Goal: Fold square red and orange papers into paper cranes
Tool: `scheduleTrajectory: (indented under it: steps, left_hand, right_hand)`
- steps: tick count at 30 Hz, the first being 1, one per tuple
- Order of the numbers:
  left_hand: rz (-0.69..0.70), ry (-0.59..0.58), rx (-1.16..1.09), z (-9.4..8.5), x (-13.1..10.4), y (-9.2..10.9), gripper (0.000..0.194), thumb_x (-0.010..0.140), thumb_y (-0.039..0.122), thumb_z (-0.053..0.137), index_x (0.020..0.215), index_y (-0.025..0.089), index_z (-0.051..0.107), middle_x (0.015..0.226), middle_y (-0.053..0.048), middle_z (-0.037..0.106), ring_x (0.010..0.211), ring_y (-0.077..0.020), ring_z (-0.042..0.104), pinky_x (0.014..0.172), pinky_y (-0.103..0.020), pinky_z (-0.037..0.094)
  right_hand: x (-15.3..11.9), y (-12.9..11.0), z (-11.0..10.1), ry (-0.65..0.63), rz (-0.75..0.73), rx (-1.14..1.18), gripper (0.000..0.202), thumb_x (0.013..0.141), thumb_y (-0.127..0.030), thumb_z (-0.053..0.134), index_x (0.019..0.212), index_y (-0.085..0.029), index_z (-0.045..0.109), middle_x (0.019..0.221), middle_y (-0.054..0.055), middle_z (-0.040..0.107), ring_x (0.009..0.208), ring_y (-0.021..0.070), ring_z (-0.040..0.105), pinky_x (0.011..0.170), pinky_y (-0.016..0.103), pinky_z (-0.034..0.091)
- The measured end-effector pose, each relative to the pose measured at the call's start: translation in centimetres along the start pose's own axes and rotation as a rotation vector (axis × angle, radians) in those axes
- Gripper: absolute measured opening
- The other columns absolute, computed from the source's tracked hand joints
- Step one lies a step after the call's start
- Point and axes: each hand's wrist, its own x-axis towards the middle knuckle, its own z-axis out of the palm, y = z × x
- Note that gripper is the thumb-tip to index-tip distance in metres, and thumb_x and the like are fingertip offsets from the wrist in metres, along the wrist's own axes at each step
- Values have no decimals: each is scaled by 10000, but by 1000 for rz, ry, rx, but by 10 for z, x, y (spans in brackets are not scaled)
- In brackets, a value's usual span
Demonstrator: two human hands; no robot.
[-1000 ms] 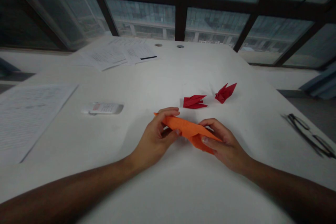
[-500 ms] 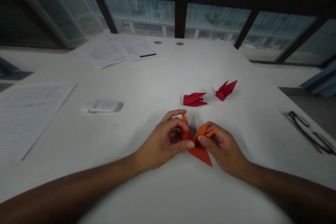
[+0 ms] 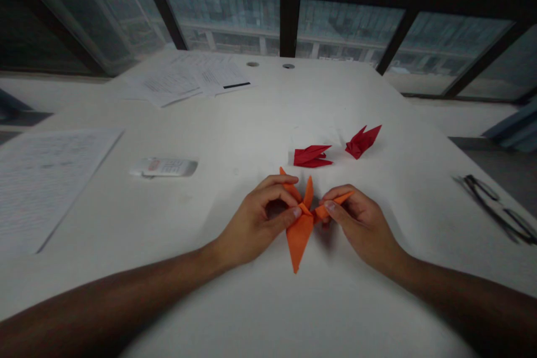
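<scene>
Orange paper had swung its near point leftward, left hand pinching its left side, right hand its rightward strip.

I look through one camera, worn on my head, facing forward and down across the smooth white bench. It sits above and behind my two bare forearms, which run in from the lower corners, so my left grip and right grip show just below the centre. The wide view takes in the bench's far edge and reaches up to the dark-framed glass windows beyond.
</scene>
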Motion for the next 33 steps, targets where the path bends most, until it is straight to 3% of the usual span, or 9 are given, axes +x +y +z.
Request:
scheduleTrajectory:
  steps: [5,9,12,15,18,22,26,29,33]
  left_hand:
    - [-76,119,-243,-3,5,-4,116,909,283,757,872,190,699,1287,-75,607,1159,-211,605,976,-343,509]
    - [-100,161,-433,-6,7,-4,80,886,250,785,888,197,725,1224,-47,650,1049,-168,629,938,-302,520]
    - [-124,189,-522,-7,6,-1,55,865,215,796,867,194,746,1313,-44,645,1062,-172,633,951,-305,520]
    - [-170,165,-614,-10,5,3,47,856,209,794,891,204,764,1393,-40,628,1043,-175,642,936,-313,530]
    - [-223,66,-665,-13,5,6,133,853,250,794,982,218,783,1237,-61,705,1002,-184,650,929,-320,529]
    - [-230,-69,-649,-16,5,6,371,871,303,781,1238,257,742,1094,-61,726,1002,-200,656,951,-339,517]
    - [-165,-195,-521,-15,4,4,561,912,334,745,1454,309,599,1128,-66,700,1066,-231,647,1010,-405,495]
    - [-101,-196,-327,-13,3,6,436,921,348,737,1352,311,683,1223,-88,692,1215,-287,598,1119,-489,422]
    - [-27,-165,-156,-10,1,7,324,922,354,731,1241,300,735,1351,-93,656,1366,-319,508,1229,-556,284]
  right_hand:
    - [5,6,-3,16,29,72,181,930,-389,745,969,-219,695,829,13,735,761,163,687,764,326,550]
    - [6,5,-3,19,35,60,173,911,-385,762,914,-220,710,773,-7,705,724,148,669,730,303,530]
    - [5,3,-1,-25,21,8,140,911,-363,758,908,-232,708,782,-10,689,710,145,654,702,297,525]
    - [2,0,-1,-115,-71,-84,65,923,-305,736,920,-245,713,919,20,678,819,166,658,750,313,530]
    - [-2,-3,-1,-176,-208,-209,20,933,-261,709,925,-252,725,1133,64,632,1059,215,640,893,356,518]
    - [-4,-9,-1,-232,-240,-228,72,952,-295,692,903,-242,696,1158,71,614,1128,232,620,962,379,499]
    - [-5,-12,4,-248,-124,-110,140,927,-322,737,988,-248,636,1048,40,658,949,195,635,860,355,518]
    - [-7,-12,7,-305,-3,23,202,918,-315,755,1031,-251,600,947,6,665,765,149,613,704,306,506]
    - [-9,-8,8,-334,87,171,189,938,-342,734,929,-225,586,799,-20,630,635,121,558,584,269,440]
